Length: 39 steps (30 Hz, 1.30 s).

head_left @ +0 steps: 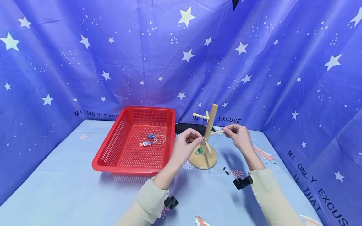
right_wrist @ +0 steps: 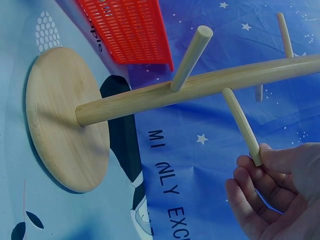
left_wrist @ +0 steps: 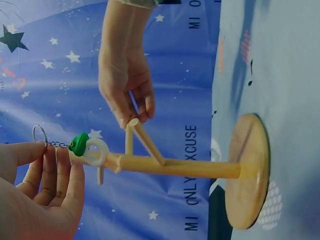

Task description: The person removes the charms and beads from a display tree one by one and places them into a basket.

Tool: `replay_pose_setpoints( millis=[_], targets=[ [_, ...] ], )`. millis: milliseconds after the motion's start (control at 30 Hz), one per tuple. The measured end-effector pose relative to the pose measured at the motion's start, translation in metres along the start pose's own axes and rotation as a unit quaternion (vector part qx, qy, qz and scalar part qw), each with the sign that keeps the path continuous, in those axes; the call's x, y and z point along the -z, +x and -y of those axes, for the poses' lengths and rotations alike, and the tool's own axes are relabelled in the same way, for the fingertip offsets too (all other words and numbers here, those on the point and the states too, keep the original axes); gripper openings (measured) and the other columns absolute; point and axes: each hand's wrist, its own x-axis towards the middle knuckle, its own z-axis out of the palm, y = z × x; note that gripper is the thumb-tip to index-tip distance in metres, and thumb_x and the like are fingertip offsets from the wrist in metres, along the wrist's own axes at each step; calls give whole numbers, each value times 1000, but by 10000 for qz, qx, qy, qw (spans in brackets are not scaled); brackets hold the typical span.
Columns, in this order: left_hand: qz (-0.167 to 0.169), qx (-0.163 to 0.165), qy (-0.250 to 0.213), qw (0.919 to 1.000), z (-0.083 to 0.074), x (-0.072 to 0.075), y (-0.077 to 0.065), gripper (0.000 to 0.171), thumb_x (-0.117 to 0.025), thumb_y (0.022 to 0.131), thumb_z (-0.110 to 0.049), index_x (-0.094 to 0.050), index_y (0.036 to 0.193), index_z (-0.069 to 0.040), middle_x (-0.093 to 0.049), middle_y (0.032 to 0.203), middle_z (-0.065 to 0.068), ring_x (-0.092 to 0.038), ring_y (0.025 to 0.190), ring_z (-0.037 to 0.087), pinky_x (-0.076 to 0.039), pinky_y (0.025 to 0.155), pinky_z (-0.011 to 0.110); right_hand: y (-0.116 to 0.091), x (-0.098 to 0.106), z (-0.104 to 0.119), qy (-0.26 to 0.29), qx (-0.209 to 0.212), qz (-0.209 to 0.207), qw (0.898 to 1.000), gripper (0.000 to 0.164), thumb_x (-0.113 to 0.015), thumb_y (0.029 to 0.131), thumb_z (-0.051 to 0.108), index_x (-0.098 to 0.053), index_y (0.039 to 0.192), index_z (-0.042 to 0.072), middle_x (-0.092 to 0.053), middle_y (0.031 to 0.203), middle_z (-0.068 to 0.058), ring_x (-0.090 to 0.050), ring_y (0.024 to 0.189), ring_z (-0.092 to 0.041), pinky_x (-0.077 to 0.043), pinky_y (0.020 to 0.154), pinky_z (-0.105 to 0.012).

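My left hand (head_left: 189,145) pinches a keychain by its metal ring (left_wrist: 39,134) between thumb and finger. From its short chain hang a green charm (left_wrist: 79,144) and a white ring-shaped piece (left_wrist: 97,151). The keychain is in front of a wooden peg stand (head_left: 210,122), which has a round base (right_wrist: 67,120) and several side pegs. With thumb and fingertips my right hand (head_left: 238,135) grips the end of the peg (right_wrist: 242,125) on the stand's right side. In the right wrist view the left hand and keychain are out of sight.
To the left stands a red plastic basket (head_left: 133,171) holding a few keychains (head_left: 151,136), one with a blue charm and one with a beaded loop. A dark flat shape (head_left: 192,128) lies behind the stand. A starry blue curtain (head_left: 158,56) encloses the table (head_left: 70,188).
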Motion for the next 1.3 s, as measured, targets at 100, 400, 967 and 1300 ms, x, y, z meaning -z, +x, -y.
replay_pose_setpoints(
  millis=[100,400,967,1300],
  targets=[
    [-67,-85,31,9999,-2,5,3,7,-69,92,-9,-69,96,-3,-72,92,16,-62,76,5,-53,73,18,0,0,-1,15,-19,-11,10000,25,-61,99,18,-71,107,-4,-73,95,-19,-61,72,-1,-60,74,-21],
    [-272,-263,26,9993,-10,22,14,9,-70,90,-7,-69,96,0,-71,90,19,-61,73,6,-51,71,17,0,1,0,-2,-8,-71,10000,25,-61,100,18,-71,108,-3,-72,96,-18,-62,73,-2,-58,71,-16],
    [-655,-446,-10,9969,-29,65,42,9,-69,91,-6,-68,97,1,-68,82,4,-61,72,7,-50,70,17,-2,3,1,81,60,-33,9999,27,-61,100,20,-70,108,-5,-72,97,-20,-62,75,-4,-58,73,-17],
    [-974,-284,63,9948,-32,93,59,15,-68,93,-11,-67,103,1,-68,86,-2,-64,77,10,-55,75,17,-2,1,0,162,34,-34,9999,26,-62,99,17,-70,109,-5,-72,97,-20,-62,75,-1,-58,74,-16]
  ],
)
